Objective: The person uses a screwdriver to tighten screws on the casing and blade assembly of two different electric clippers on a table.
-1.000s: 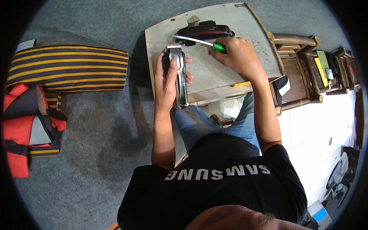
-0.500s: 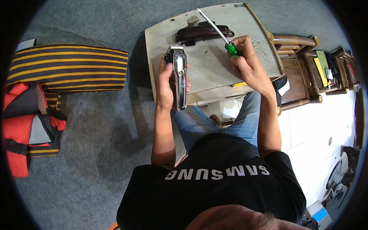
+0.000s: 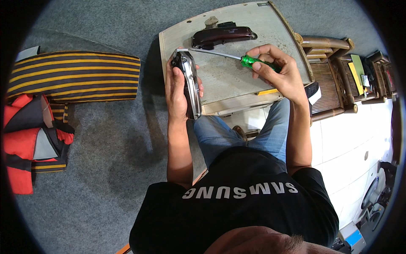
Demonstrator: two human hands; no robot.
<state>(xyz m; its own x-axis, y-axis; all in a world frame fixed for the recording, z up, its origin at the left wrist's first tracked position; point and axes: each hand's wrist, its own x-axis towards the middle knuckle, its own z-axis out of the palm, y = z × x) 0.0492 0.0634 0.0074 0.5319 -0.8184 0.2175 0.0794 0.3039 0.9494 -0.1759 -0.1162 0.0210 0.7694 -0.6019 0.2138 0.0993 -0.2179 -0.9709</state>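
Observation:
My left hand [image 3: 176,91] is wrapped round a shiny silver hair clipper [image 3: 191,86], its blade end pointing away from me. In my right hand [image 3: 277,70] is a screwdriver [image 3: 247,62] with a green see-through handle, held by the fingertips. Its metal shaft points left, and the tip is at the clipper's blade end; whether it touches cannot be made out. A dark maroon hair clipper [image 3: 224,36] lies on the worn, pale tabletop [image 3: 228,86] beyond my hands.
Bamboo furniture [image 3: 325,84] with slatted seats stands at the right, holding yellow and green flat items. A striped cushion [image 3: 76,76] and red-and-black cloth [image 3: 19,146] lie at the left on grey carpet [image 3: 114,144]. A yellow object [image 3: 267,92] sits at the table's near edge.
The screwdriver has swung from pointing up and away to pointing left, its tip now at the silver clipper's blade. My left hand has tilted the clipper and shifted slightly left.

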